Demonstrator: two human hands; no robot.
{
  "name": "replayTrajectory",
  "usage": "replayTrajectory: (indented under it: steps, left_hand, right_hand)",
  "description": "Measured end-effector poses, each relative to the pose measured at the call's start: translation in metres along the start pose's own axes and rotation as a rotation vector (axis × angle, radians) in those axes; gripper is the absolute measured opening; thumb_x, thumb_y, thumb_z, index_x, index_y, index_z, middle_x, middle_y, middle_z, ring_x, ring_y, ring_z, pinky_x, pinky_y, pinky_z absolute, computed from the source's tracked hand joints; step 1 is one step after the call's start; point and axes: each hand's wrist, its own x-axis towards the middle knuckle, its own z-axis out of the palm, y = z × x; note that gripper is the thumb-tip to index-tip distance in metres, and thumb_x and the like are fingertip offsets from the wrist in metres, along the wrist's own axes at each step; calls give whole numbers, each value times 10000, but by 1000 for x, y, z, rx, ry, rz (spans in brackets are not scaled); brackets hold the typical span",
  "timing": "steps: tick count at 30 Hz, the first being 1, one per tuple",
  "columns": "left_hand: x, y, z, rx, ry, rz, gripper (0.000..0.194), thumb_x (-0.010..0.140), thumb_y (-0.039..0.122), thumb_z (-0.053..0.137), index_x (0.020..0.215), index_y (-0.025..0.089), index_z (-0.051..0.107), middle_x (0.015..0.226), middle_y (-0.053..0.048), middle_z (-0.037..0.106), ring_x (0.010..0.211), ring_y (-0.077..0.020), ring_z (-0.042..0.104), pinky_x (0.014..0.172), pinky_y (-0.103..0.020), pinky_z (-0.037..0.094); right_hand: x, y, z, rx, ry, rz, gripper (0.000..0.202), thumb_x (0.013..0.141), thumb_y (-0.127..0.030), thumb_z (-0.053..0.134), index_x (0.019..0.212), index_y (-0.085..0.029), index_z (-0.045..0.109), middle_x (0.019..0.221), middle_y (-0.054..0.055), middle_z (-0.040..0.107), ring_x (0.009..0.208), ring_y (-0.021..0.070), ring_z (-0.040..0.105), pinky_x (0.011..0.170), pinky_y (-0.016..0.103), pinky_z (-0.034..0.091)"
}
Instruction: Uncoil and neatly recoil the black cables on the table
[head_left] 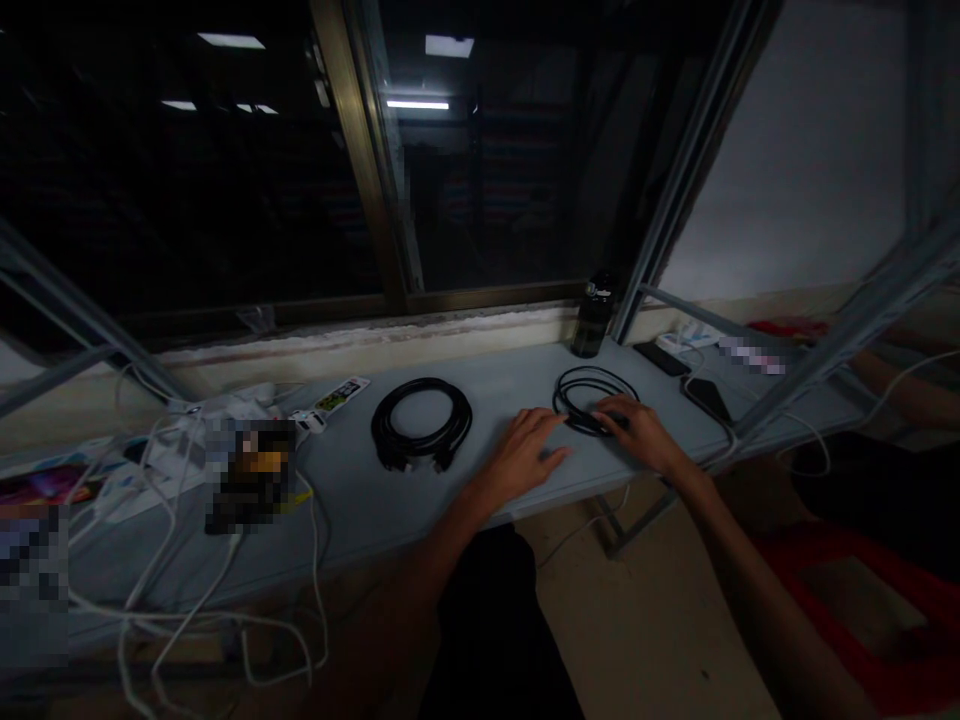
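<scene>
A thin black cable (598,372) lies in a loose coil on the grey table, to the right of centre. My right hand (637,432) is over its right side, with the thumb and fingers closed on the strands. At the coil's left edge, my left hand (525,455) is spread flat just above the tabletop; its fingertips are close to the cable, and whether they touch it I cannot tell. Further left rests a thicker black cable (422,448), wound in a neat ring with its two plug ends toward me.
A dark bottle (592,318) stands by the window sill. Phones (707,398) lie to the right, near a metal frame post (795,375). White cords (169,500) tangle on the left and hang over the front edge. Another person's arm (904,390) shows at far right.
</scene>
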Motion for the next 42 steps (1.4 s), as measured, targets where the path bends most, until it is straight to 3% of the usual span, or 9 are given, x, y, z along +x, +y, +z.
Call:
replayTrajectory:
  steps: [3, 6, 13, 16, 20, 25, 29, 34, 42]
  left_hand:
    - [58, -20, 36, 67, -188, -12, 717, 1039, 426, 836, 1677, 205, 595, 1746, -189, 502, 1621, -353, 474, 1354, -522, 395]
    - [91, -36, 59, 69, -263, -39, 589, 1035, 455, 844, 1535, 167, 724, 1672, -204, 588, 1591, -350, 530, 1345, -487, 418]
    - [99, -35, 63, 69, -204, -95, 404, 1033, 377, 856, 1323, 109, 776, 1429, -203, 723, 1399, -326, 665, 1254, -419, 505]
    - [78, -26, 38, 60, -134, -105, 316, 1045, 260, 820, 1329, 140, 755, 1452, -173, 709, 1365, -295, 670, 1249, -419, 505]
    - [22, -11, -16, -7, 52, -112, 115, 1066, 180, 731, 1181, 187, 745, 1261, -114, 761, 1229, -267, 708, 1165, -405, 536]
    - [-75, -4, -89, 17, 269, -258, 107, 1098, 275, 650, 1051, 201, 712, 1079, -83, 761, 1049, -233, 714, 1023, -362, 553]
    - [-141, -17, -129, 113, 424, -483, 238, 1101, 415, 626, 1077, 202, 731, 1000, -63, 770, 912, -207, 692, 882, -314, 544]
    - [-177, -39, -139, 24, 392, -656, 353, 1056, 545, 638, 1066, 207, 737, 979, -61, 797, 866, -213, 737, 816, -301, 563]
    - [-175, -37, -136, 24, 382, -709, 399, 1042, 596, 648, 1044, 211, 754, 981, -66, 817, 874, -231, 770, 817, -305, 586]
  right_hand:
    - [-3, -9, 4, 70, 8, -20, 434, 1139, -596, 528, 1082, -226, 749, 1252, 164, 765, 1201, 332, 735, 1152, 523, 580]
    - [-7, -11, 5, 85, 18, -57, 432, 1156, -604, 521, 1110, -228, 729, 1305, 172, 746, 1243, 334, 723, 1152, 522, 585]
    - [-16, 2, 14, -48, 108, -68, 396, 1171, -548, 484, 1207, -223, 708, 1272, 191, 715, 1236, 356, 688, 1177, 563, 553]
    - [-21, 2, 15, -86, 192, -76, 356, 1161, -486, 504, 1292, -210, 686, 1286, 196, 693, 1252, 364, 667, 1167, 567, 550]
    - [-23, -16, 14, -89, 287, -102, 236, 1137, -396, 525, 1195, -219, 670, 1248, 191, 683, 1198, 355, 669, 1115, 546, 554]
    - [-12, -60, 33, 46, 176, -147, 168, 1140, -349, 503, 1113, -239, 627, 1102, 130, 688, 1005, 288, 680, 956, 430, 563]
    - [-3, -82, 64, 121, 59, -126, 219, 1160, -392, 502, 1097, -222, 624, 1043, 99, 678, 930, 254, 665, 904, 384, 535]
    - [-1, -77, 80, 142, 43, -10, 324, 1130, -478, 539, 995, -205, 647, 936, 86, 690, 827, 239, 647, 822, 365, 499]
    - [-3, -77, 72, 254, 61, 135, 396, 1071, -570, 631, 992, -193, 722, 901, 79, 743, 785, 223, 654, 749, 333, 510]
